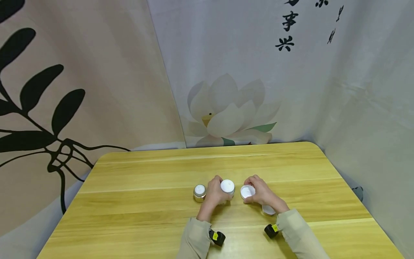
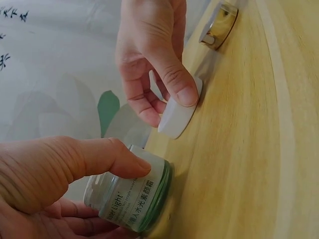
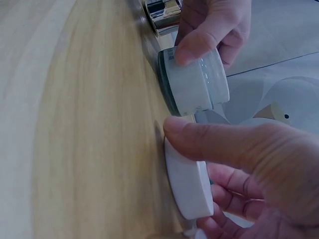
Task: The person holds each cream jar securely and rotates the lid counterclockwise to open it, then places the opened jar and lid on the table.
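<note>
My left hand (image 1: 216,192) grips a squat glass cream jar (image 2: 134,194) with a pale label and greenish base, thumb on its front. The jar's round top (image 1: 228,186) shows white in the head view, and its clear threaded neck shows bare in the right wrist view. Just to the right, my right hand (image 1: 262,192) holds a white round lid (image 3: 188,181) by its edge, between thumb and fingers, low at the tabletop. A small gap separates lid and jar.
A smaller gold jar (image 1: 199,193) with a white top stands just left of my left hand. Partly under my right wrist lies a gold-rimmed lid (image 1: 268,210). The wooden table (image 1: 136,201) ends at a printed curtain (image 1: 129,90) behind.
</note>
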A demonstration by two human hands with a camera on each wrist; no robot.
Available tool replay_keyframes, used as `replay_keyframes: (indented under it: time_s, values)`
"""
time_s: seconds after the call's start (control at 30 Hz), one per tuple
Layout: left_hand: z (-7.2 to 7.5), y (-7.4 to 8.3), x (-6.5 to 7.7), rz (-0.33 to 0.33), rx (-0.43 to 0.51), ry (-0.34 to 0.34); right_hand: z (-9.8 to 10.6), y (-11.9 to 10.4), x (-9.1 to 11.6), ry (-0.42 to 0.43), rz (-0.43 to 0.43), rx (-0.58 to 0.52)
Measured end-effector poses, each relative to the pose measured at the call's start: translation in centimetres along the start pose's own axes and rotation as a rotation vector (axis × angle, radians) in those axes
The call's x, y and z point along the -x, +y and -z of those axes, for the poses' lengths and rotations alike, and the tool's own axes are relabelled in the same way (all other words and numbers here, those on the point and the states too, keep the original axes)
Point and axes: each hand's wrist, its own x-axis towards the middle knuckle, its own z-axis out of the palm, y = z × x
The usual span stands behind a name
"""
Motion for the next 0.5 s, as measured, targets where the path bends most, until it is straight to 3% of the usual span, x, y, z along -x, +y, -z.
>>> replay_keyframes:
  time_s: [0.5]
  values:
    - [0.02, -0.18, 0.02, 0.023, -0.018, -0.026, -0.34, -0.68, -0.11, -0.009, -0.054, 0.043]
